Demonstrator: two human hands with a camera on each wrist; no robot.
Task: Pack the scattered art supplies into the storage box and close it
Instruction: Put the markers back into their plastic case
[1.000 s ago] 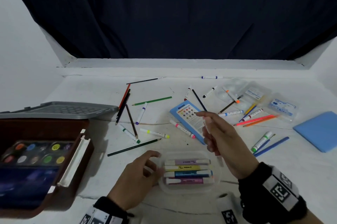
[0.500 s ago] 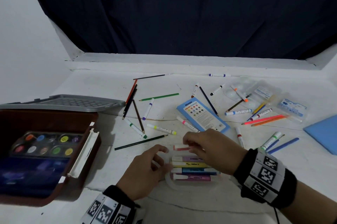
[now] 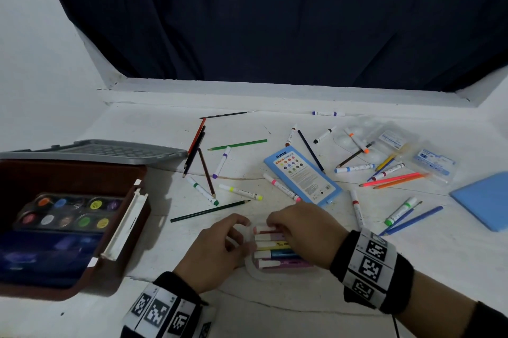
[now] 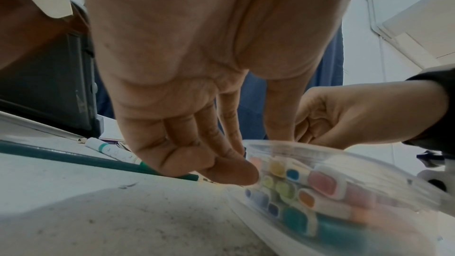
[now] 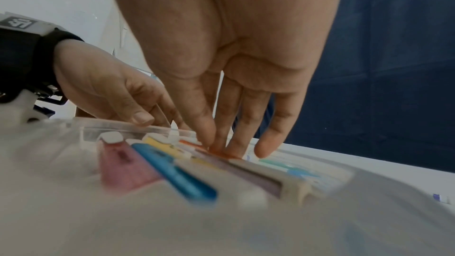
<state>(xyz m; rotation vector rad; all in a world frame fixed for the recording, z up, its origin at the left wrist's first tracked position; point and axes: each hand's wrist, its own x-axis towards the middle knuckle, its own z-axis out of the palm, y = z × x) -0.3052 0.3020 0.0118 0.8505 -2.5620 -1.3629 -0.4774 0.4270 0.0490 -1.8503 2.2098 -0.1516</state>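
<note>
My right hand lay over the clear case at the near middle of the tabletop, its fingers held close together and nearly straight, their tips pressing the orange-red marker down at the far edge of the row of markers. Whether my thumb also pinched it, I could not tell. That marker lay with its long axis running 3 to 9 o'clock, white cap toward 9, parallel to the purple, yellow, blue and pink ones just behind it toward 6. My left hand sat at 9 o'clock of the case, fingers curled together against its end wall, seemingly steadying it. The relation that mattered, as I judged it, was that the marker sat directly under my right fingertips, so a straight push down along that axis would seat it. The storage box stood open well off at 9 o'clock, paint set inside, nearer my left hand. Many pencils and markers lay loose from 11 to 2 o'clock, near the blue pencil pack.
</note>
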